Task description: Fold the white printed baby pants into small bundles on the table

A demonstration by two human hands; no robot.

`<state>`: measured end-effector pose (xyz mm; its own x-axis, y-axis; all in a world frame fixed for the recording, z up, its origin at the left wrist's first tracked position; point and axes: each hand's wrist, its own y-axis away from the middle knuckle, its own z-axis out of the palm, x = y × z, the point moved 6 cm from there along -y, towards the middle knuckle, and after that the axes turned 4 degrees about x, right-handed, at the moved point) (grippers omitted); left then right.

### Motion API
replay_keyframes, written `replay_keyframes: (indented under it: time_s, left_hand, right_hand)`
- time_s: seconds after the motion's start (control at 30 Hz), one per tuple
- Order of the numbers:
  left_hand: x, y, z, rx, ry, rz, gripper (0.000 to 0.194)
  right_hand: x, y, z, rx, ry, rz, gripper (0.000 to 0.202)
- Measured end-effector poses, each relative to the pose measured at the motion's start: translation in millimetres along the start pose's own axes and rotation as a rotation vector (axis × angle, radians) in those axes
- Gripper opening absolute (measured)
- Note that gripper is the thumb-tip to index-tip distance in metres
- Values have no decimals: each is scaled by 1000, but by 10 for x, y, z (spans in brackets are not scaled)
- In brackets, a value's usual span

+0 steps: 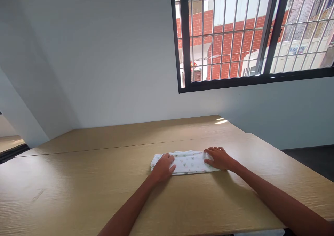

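A folded white cloth (191, 163) with a small coloured print lies flat on the wooden table, its long side running left to right. On its left end rests my left hand (163, 167), thumb apart from the fingers. My right hand (218, 158) lies over the cloth's right end, fingers spread and pointing left. Both hands press on top of the fabric and cover parts of its ends. Some gathered fabric shows beyond my left hand.
The light wooden table (78, 187) reaches back to a grey wall, with a seam across it. A barred window (224, 37) with a black frame is in the wall at the upper right. Something pale shows under the table's front edge at the lower right.
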<state>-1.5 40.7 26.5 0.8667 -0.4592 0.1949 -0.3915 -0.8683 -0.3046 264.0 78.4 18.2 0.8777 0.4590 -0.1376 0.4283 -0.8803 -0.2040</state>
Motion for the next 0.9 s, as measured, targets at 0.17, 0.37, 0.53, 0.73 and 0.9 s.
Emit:
replay_keyframes:
  time_s: [0.17,0.37,0.53,0.73,0.9]
  left_hand:
    - [-179,-6,12,5,-13,-42,18]
    - [-193,-4,13,4,-28,-35,18]
    - [-127,22,-45,-19,-55,-2,18]
    - [21,77,-120,-147,138,170,22]
    - [241,118,-133,-165,330,301,22]
  right_hand:
    - [278,-43,-11,-26,-26,116,31]
    - [409,-64,-59,-82,-237,136,22]
    - [314,-46,-129,-106,-494,137,22]
    - [612,-27,-184,-185,-881,257,44]
    - [1181,74,-228,-219,-1004,383,50]
